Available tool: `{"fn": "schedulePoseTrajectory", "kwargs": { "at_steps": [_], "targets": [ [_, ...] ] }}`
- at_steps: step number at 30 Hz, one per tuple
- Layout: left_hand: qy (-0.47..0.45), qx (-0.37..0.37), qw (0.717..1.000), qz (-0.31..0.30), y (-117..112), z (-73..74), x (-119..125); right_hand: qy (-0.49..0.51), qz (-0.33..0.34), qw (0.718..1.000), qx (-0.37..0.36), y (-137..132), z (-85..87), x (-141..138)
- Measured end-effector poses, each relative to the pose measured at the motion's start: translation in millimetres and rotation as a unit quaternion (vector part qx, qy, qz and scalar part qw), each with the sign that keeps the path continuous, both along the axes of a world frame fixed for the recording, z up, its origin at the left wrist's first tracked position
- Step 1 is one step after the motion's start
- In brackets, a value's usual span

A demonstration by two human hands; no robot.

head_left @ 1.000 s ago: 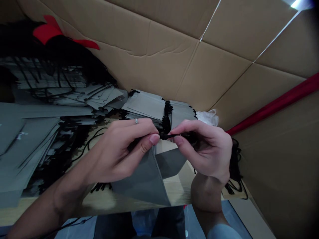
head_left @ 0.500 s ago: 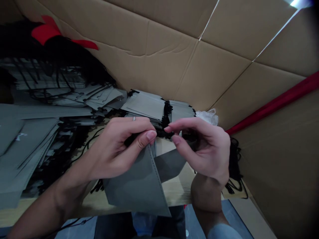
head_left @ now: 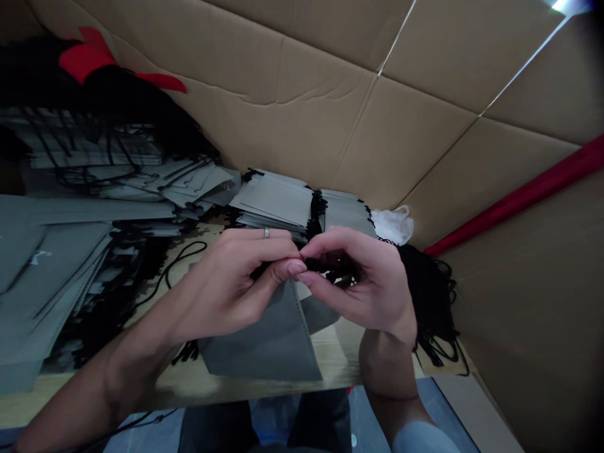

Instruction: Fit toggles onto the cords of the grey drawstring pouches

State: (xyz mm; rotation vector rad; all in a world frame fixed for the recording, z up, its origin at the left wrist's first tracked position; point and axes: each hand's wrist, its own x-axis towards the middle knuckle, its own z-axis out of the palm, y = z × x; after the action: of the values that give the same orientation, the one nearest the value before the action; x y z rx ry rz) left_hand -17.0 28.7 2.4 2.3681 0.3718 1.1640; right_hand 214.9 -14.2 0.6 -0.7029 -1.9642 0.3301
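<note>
My left hand (head_left: pixel 240 277), with a ring on one finger, pinches the top corner of a flat grey piece (head_left: pixel 264 349). Stitching runs along that piece's right edge, and it hangs just above the table. Fingertips of my right hand (head_left: pixel 370 280) close together right beside my left thumb, touching it. Something dark shows within the curl of the right fingers, but what they pinch is hidden. Behind and below the right hand, another grey flap (head_left: pixel 321 314) is partly visible; whether it belongs to the same piece I cannot tell.
Stacks of grey pieces with black cords (head_left: pixel 276 198) stand behind my hands. More grey pieces (head_left: pixel 61 277) pile up at left. A bundle of black cords (head_left: pixel 429 299) and a clear plastic bag (head_left: pixel 394 224) lie at right. Cardboard walls (head_left: pixel 321 126) enclose the wooden table (head_left: pixel 198 387).
My right hand has moved left, and its fingertips have closed against my left thumb. The grey piece has swung slightly, its lower corner now higher. More of the black cord bundle shows at right.
</note>
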Motion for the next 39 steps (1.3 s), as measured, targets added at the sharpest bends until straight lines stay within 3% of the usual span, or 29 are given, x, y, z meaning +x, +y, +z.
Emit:
{"fn": "schedulePoseTrajectory", "kwargs": {
  "at_steps": [15, 19, 24, 29, 34, 39],
  "targets": [
    [-0.032, 0.031, 0.999, 0.01, 2.0, -1.7, -3.9, 0.064, 0.027, 0.996, -0.056, 0.4, -1.2, -0.3],
    [-0.04, 0.045, 0.997, 0.046, 2.3, 1.3, -6.0, 0.071, 0.016, 0.994, -0.083, -1.7, 2.8, 3.5],
    [-0.009, 0.032, 0.998, 0.059, -1.3, 5.1, -4.7, -0.015, -0.021, 0.999, -0.034, -1.3, 6.2, 12.5],
    [-0.001, 0.026, 0.999, 0.047, -2.4, 5.0, -2.7, -0.049, 0.004, 0.999, -0.005, -0.2, 7.0, 14.0],
    [-0.029, 0.018, 0.999, 0.008, 1.9, 1.6, -5.5, -0.055, 0.023, 0.998, 0.01, 1.2, 7.5, 13.8],
    [-0.035, 0.035, 0.998, 0.03, 1.9, -0.5, -7.2, -0.034, 0.023, 0.999, 0.007, 5.0, 6.6, 12.4]
  ]
}}
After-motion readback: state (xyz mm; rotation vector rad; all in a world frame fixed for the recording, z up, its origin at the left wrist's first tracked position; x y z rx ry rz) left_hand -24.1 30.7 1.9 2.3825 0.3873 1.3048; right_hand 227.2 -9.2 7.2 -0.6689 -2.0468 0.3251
